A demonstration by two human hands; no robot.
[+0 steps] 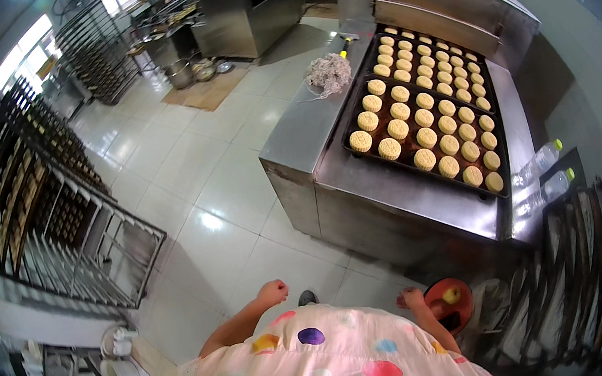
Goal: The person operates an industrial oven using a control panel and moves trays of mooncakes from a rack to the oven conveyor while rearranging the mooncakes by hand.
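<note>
My left hand (273, 293) hangs in front of my body over the tiled floor, its fingers curled in with nothing seen in them. My right hand (410, 298) is low on the right, its fingers loosely apart and seemingly holding nothing. Close beside it is a red bowl (468, 301) with a yellowish, apple-like fruit (451, 295) in it. Ahead, out of reach of both hands, a dark baking tray (411, 148) lies on a steel counter (402, 193). Rows of round, pale, patterned pastries (426, 138) fill it. A second tray (415, 56) of pastries adjoins it behind.
A stringy grey mop head (329, 74) lies on the counter's left side. Two clear bottles (558, 185) with green caps stand at its right. Dark trays (595, 254) stand on edge at right. Tray-filled racks (32, 187) line the left, with a large steel machine (235, 20) at the back.
</note>
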